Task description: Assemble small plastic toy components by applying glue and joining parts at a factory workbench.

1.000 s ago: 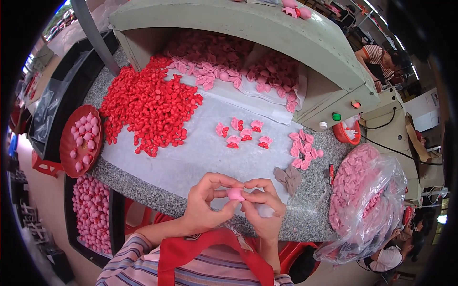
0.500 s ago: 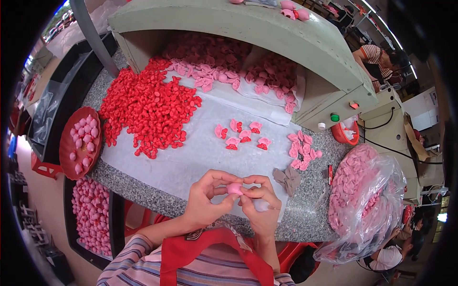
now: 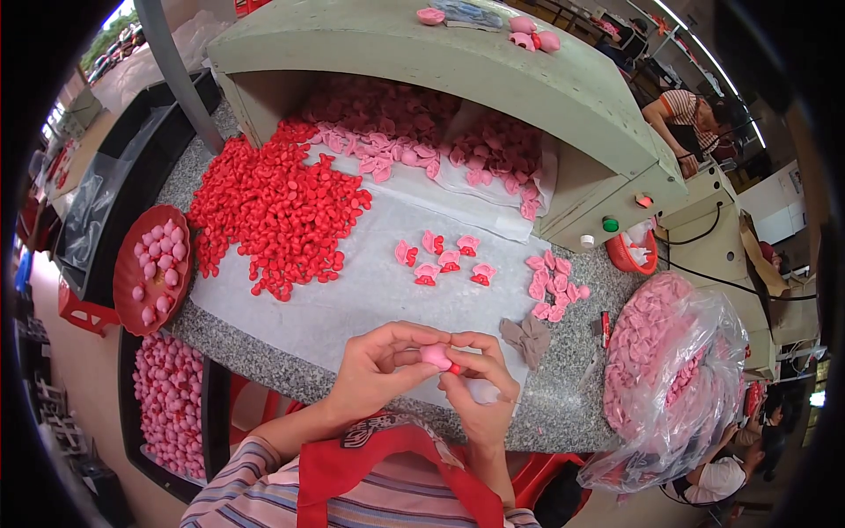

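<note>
Close to the table's front edge, my left hand (image 3: 380, 371) pinches a small rounded pink piece (image 3: 435, 355) between thumb and fingers. My right hand (image 3: 482, 374) is closed on the same piece from the other side. At its lower right a bit of red part (image 3: 454, 369) shows by my right fingertips. A whitish, partly hidden thing (image 3: 482, 391) shows at my right palm; I cannot tell its kind. Beyond my hands, several pink pieces with red parts (image 3: 426, 274) lie spaced out on the white sheet (image 3: 299, 321). Loose pink pieces (image 3: 556, 286) lie to their right.
A heap of red parts (image 3: 273, 207) covers the left of the table. A pale green metal housing (image 3: 440, 53) arches over more pink pieces (image 3: 378, 158). A red dish (image 3: 123, 290), a grey cloth (image 3: 526, 339), a red basket (image 3: 630, 257) and a bulging plastic bag (image 3: 695, 370) stand around.
The pink piece has turned a little between my fingers, and a red part now shows at its lower edge. The view has shifted slightly; both hands keep their grip.
</note>
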{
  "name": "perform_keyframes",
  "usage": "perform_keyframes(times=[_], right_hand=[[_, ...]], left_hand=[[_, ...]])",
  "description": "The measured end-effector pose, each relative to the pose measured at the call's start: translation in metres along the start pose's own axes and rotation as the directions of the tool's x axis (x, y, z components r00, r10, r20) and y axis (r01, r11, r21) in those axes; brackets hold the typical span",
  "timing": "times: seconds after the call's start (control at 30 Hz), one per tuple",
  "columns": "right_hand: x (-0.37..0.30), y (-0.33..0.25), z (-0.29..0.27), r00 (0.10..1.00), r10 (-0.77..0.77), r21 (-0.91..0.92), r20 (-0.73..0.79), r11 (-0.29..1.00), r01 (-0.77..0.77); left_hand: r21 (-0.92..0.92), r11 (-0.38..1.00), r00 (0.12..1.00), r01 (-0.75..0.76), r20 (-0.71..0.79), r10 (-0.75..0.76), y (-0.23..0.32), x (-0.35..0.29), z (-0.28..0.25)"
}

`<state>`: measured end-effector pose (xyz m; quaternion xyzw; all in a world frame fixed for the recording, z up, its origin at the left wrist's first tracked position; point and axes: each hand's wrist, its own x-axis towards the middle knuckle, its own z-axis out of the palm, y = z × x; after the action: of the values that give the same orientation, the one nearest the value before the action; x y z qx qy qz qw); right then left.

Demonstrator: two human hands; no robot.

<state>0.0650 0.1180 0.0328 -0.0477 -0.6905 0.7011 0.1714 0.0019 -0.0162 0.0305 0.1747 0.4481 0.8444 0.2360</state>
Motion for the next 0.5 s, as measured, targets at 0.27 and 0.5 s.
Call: perform_keyframes(times=[0.27,0.5], right_hand=[[-0.002,0.004,-0.003,0.986,0.161,0.218,-0.038,0.964,-0.149],[0.010,0.049,-0.074,0.932,-0.180,-0.816,-0.314,0.553,-0.168]], left_hand=[[0.114,0.993,0.999,-0.005,0.044,0.000,-0.002,-0.003,-0.004],[-0.012,0.942,0.940,0.335,-0.066,-0.335,0.011,0.000,0.002]])
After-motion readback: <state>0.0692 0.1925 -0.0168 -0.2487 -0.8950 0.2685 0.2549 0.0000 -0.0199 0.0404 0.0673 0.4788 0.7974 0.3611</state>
